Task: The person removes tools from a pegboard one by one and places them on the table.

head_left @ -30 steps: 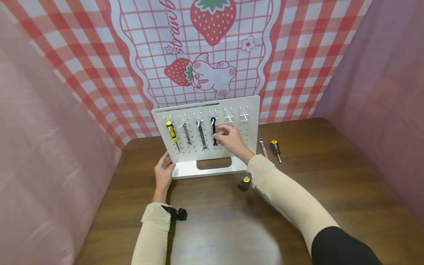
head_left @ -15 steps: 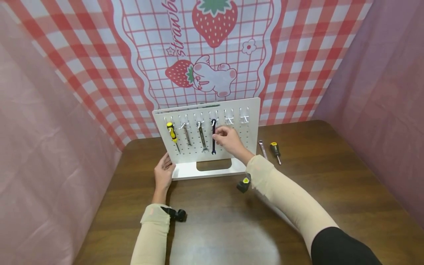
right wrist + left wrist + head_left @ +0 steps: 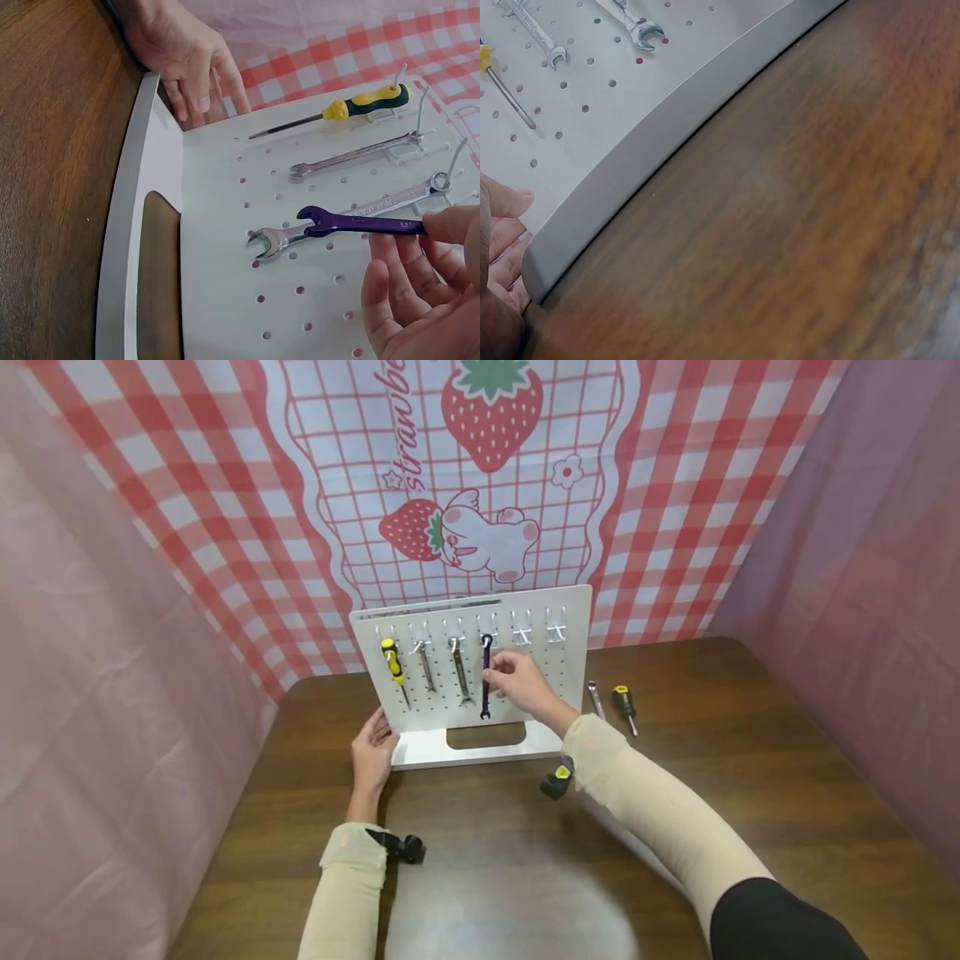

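Surface (image 3: pixel 472 860) of brown wood lies nearest. Beyond it, the left hand (image 3: pixel 372 752) rests at the lower left corner of a white board (image 3: pixel 420 717), fingers relaxed. Further in, the right hand (image 3: pixel 522 683) pinches a purple wrench (image 3: pixel 363 224), its upper end at the fourth hook; whether it is fully seated I cannot tell. Beside the board, toward the surface's far right corner, a loose wrench (image 3: pixel 595 697) and a dark screwdriver (image 3: pixel 624 706) remain unhung. Already hanging: a yellow screwdriver (image 3: pixel 393 662), a small wrench (image 3: pixel 427 667) and a larger wrench (image 3: pixel 461 672). Two bare hooks (image 3: pixel 522 633) remain, so roughly half looks done.
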`<control>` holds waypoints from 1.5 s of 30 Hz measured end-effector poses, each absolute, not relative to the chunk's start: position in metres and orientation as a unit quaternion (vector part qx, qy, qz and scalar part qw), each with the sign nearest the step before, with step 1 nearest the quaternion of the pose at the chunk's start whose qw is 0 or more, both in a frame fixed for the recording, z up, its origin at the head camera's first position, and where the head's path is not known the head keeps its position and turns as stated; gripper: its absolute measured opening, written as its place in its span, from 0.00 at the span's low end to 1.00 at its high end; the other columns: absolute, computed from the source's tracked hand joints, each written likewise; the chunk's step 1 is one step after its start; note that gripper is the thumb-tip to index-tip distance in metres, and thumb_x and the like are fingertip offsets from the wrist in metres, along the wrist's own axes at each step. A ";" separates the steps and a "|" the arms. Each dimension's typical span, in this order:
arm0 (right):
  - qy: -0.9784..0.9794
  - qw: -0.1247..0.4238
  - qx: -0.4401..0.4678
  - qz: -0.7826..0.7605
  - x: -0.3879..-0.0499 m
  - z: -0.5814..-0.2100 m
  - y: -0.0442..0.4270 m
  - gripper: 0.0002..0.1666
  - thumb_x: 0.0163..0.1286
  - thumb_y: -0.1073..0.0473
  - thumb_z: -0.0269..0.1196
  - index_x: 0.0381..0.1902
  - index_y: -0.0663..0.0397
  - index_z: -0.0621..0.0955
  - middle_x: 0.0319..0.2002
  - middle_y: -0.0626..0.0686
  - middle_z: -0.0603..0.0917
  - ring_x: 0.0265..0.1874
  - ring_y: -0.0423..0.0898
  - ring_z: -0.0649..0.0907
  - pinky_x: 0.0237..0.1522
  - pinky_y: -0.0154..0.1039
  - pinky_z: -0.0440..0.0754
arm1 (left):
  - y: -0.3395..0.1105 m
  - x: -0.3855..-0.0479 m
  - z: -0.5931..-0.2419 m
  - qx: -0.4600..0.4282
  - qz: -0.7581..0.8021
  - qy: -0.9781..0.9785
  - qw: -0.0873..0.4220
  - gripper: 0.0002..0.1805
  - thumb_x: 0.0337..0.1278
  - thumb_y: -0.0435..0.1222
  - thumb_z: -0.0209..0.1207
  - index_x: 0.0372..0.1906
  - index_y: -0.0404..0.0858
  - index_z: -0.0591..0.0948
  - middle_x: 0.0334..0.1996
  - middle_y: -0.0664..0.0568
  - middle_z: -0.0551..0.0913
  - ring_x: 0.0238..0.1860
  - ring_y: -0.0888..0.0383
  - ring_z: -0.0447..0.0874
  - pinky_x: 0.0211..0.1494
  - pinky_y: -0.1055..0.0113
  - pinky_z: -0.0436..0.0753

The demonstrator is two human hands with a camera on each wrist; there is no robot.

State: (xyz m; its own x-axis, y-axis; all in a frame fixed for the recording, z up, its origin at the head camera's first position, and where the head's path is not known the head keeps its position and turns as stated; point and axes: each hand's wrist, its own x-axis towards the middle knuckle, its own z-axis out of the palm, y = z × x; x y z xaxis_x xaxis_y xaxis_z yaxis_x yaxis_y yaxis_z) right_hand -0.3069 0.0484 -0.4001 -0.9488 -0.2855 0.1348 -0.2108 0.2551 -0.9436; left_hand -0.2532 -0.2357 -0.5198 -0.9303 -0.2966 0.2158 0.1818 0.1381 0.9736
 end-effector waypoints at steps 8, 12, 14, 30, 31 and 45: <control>0.808 0.024 -0.185 -0.559 -0.303 -0.401 0.056 0.11 0.73 0.64 0.61 0.48 0.66 0.84 0.40 0.58 0.84 0.34 0.48 0.82 0.38 0.40 0.86 | -0.230 -0.251 -0.525 0.041 -0.645 -0.740 0.188 0.32 0.62 0.20 0.59 0.72 0.32 0.71 0.61 0.33 0.78 0.61 0.41 0.77 0.65 0.50 0.75; 0.807 0.025 -0.189 -0.559 -0.301 -0.400 0.059 0.12 0.74 0.63 0.60 0.48 0.66 0.83 0.42 0.61 0.84 0.36 0.50 0.81 0.39 0.42 0.86 | -0.229 -0.247 -0.516 0.034 -0.645 -0.742 0.180 0.31 0.63 0.20 0.57 0.72 0.29 0.69 0.61 0.29 0.77 0.63 0.38 0.75 0.67 0.48 0.73; 0.807 0.022 -0.191 -0.559 -0.301 -0.399 0.059 0.13 0.75 0.63 0.59 0.49 0.67 0.83 0.43 0.63 0.84 0.36 0.50 0.81 0.40 0.43 0.86 | -0.228 -0.243 -0.507 0.030 -0.648 -0.741 0.175 0.31 0.63 0.19 0.57 0.72 0.28 0.68 0.62 0.28 0.76 0.63 0.37 0.75 0.68 0.47 0.73; 0.815 0.019 -0.208 -0.540 -0.293 -0.396 0.059 0.12 0.75 0.64 0.59 0.50 0.66 0.84 0.49 0.61 0.85 0.40 0.49 0.82 0.39 0.44 0.86 | -0.227 -0.230 -0.487 0.038 -0.644 -0.745 0.167 0.31 0.62 0.19 0.57 0.71 0.27 0.68 0.62 0.29 0.76 0.63 0.38 0.75 0.67 0.49 0.74; 0.815 0.020 -0.208 -0.540 -0.291 -0.396 0.059 0.12 0.75 0.64 0.59 0.51 0.66 0.84 0.49 0.61 0.85 0.40 0.49 0.82 0.40 0.43 0.86 | -0.227 -0.230 -0.487 0.038 -0.644 -0.746 0.167 0.31 0.62 0.19 0.57 0.71 0.27 0.68 0.62 0.29 0.76 0.63 0.38 0.75 0.67 0.50 0.74; 0.811 0.025 -0.203 -0.548 -0.277 -0.392 0.058 0.13 0.75 0.62 0.59 0.50 0.67 0.83 0.44 0.61 0.86 0.39 0.50 0.82 0.44 0.50 0.85 | -0.236 -0.252 -0.521 0.034 -0.649 -0.736 0.191 0.31 0.62 0.21 0.58 0.72 0.31 0.70 0.61 0.32 0.78 0.62 0.41 0.76 0.67 0.50 0.74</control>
